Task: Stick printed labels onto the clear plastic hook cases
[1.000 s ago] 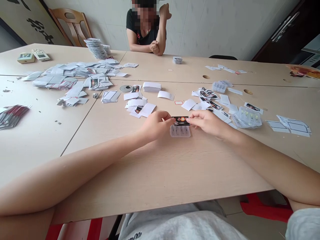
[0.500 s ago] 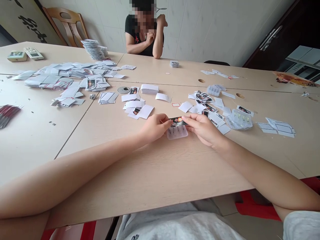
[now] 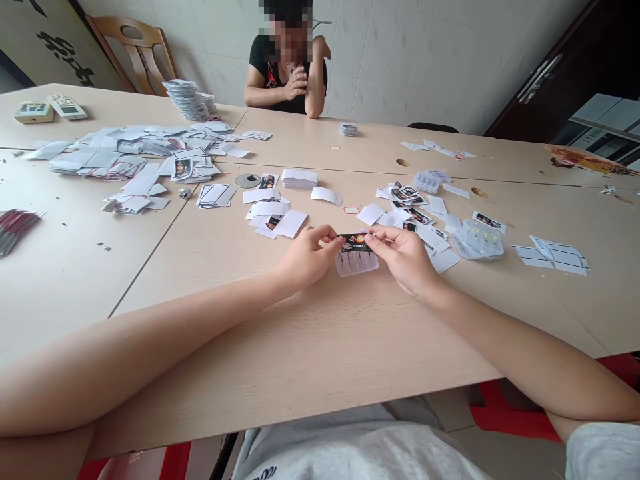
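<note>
While the dark printed card (image 3: 356,241) lies long axis left to right over a clear blister tray (image 3: 356,264) on the desk (image 3: 300,347), left hand (image 3: 306,257) and right hand (image 3: 406,259), equally near, each close a fingertip grip on one end.

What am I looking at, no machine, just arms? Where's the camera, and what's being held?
No machine: a person's two bare hands, seen from one camera worn on their head, looking forward and down. The left hand and right hand each pinch one end of a black label over a clear pack on the table. White cards lie scattered to the left, more clear packs to the right. Another person sits across the table.
</note>
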Demonstrator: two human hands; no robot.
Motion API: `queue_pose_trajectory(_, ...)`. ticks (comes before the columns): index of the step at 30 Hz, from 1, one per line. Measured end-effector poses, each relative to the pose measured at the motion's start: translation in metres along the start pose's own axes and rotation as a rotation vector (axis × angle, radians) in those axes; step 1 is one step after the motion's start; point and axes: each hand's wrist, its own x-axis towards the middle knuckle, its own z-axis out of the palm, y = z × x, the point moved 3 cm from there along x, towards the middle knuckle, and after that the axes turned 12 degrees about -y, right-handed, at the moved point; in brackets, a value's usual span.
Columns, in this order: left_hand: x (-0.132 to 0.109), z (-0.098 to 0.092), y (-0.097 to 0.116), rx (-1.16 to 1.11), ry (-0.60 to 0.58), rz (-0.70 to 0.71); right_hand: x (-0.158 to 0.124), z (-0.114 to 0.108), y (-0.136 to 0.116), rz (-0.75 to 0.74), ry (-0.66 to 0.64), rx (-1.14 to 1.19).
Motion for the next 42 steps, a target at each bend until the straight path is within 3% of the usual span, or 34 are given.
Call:
queue_pose_trajectory(6, -0.007, 0.000, 0.004, -0.137, -0.072, -0.003, -0.003, 0.001, -0.006, -0.055, 0.008, -0.094)
queue_pose_trajectory(12, -0.009, 0.001, 0.005, -0.121, -0.051, 0.094, -0.006, -0.001, -0.012, -0.001, -0.014, -0.201)
queue_pose_trajectory(26, -0.005, 0.004, 0.003, -0.046, 0.044, 0.166, -0.010, 0.001, -0.018, -0.146, 0.039, -0.404)
queue_pose_trajectory(42, -0.005, 0.006, 0.007, -0.018, 0.067, 0.163, -0.010, 0.002, -0.020, -0.174, 0.053, -0.484)
